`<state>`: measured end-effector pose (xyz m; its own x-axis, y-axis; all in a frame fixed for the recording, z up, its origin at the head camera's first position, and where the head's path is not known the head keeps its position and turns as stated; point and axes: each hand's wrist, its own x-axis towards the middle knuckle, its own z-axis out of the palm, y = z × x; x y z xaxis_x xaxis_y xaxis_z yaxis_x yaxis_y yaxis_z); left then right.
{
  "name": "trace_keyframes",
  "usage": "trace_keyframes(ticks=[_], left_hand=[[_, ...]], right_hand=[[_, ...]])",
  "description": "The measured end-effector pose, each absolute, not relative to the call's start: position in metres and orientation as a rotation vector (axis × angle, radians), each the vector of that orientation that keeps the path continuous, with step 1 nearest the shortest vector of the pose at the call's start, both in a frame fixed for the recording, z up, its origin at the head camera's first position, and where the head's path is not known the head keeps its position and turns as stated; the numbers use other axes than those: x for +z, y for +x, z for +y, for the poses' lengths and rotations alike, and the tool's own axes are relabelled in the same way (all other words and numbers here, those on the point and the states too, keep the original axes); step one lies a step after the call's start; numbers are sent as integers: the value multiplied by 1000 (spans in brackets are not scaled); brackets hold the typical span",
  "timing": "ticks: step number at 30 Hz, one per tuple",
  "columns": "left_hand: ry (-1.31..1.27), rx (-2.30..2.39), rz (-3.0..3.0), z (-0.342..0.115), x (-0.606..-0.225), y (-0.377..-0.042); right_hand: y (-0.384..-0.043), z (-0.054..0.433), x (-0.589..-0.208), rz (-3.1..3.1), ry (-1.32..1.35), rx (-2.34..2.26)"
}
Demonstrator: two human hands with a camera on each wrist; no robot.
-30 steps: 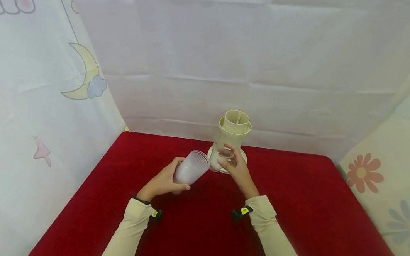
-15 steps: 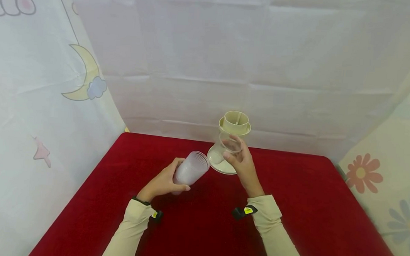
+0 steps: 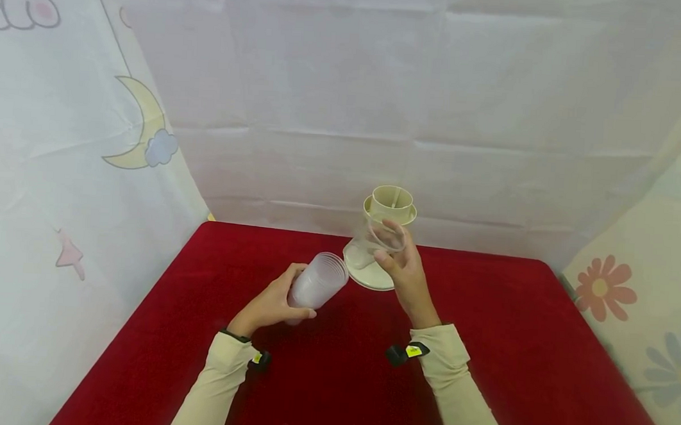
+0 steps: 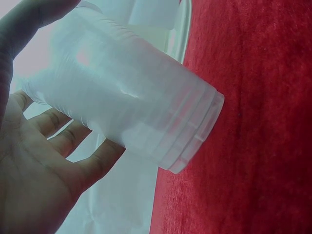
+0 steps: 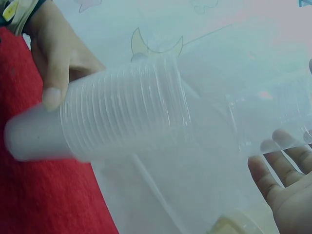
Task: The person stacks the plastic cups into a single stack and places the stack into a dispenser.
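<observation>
My left hand (image 3: 271,304) grips a tilted stack of nested clear plastic cups (image 3: 319,282), its rims facing up and right in the head view. Fingers and thumb lie on opposite sides of the stack (image 4: 131,92) in the left wrist view. To the right, my right hand (image 3: 411,280) holds a single clear cup (image 3: 363,253) near its rim, tilted and apart from the stack. Close behind that cup stands a cream cylindrical holder (image 3: 391,216) with a round base, partly hidden by the cup and hand. In the right wrist view, fingers lie under the single cup (image 5: 273,114).
A table with a red velvet cloth (image 3: 320,385) lies beneath both hands. A white sheet (image 3: 323,109) hangs right behind the table's far edge, and printed sheets (image 3: 58,191) hang at the sides.
My right hand has moved slightly right and away from the stack with the single cup, whose rim now leans toward the upper right. The left hand and its stack stay nearly still.
</observation>
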<state>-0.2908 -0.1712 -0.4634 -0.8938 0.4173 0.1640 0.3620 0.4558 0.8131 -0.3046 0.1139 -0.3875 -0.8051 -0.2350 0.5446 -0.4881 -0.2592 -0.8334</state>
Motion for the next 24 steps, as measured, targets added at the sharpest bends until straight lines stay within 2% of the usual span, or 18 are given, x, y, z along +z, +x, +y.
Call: trace_keyframes(ticks=[24], left_hand=[[693,1447,2627,-172,-464,-292]], right_hand=[[-298,84,-399,-1887,1010,2258]])
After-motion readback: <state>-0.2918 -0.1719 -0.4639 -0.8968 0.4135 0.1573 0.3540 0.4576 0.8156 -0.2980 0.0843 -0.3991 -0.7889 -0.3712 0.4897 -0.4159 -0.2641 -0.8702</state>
